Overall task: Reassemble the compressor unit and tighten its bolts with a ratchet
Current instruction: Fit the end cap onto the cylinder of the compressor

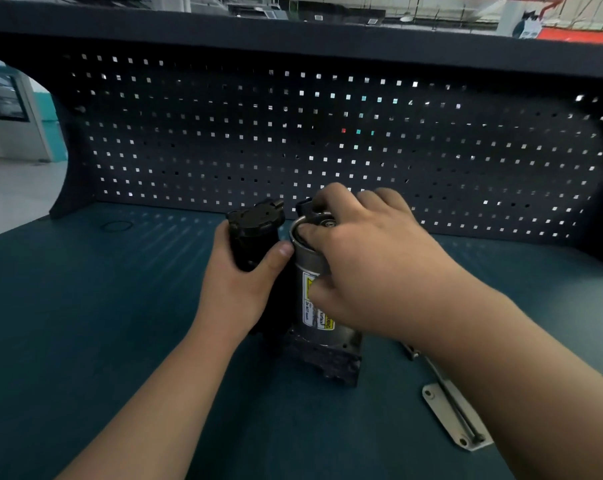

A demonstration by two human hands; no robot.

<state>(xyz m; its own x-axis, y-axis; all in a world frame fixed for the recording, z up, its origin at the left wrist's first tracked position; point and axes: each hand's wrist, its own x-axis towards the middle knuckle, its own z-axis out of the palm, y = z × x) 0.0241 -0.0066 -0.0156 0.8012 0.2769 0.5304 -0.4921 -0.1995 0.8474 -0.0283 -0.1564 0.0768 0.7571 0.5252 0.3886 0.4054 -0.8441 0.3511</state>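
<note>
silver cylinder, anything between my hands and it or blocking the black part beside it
Nothing visible is in the way. The right hand curls its fingers over the top rim of the silver cylinder, and the left hand grips the black housing right beside it. The metal bracket lies apart on the table, to the right.

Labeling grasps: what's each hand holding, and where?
Left hand grips the black housing round its side, below the top. Right hand curls fingers over the top rim of the silver cylinder; whether it pinches a separate part there is unclear.
</note>
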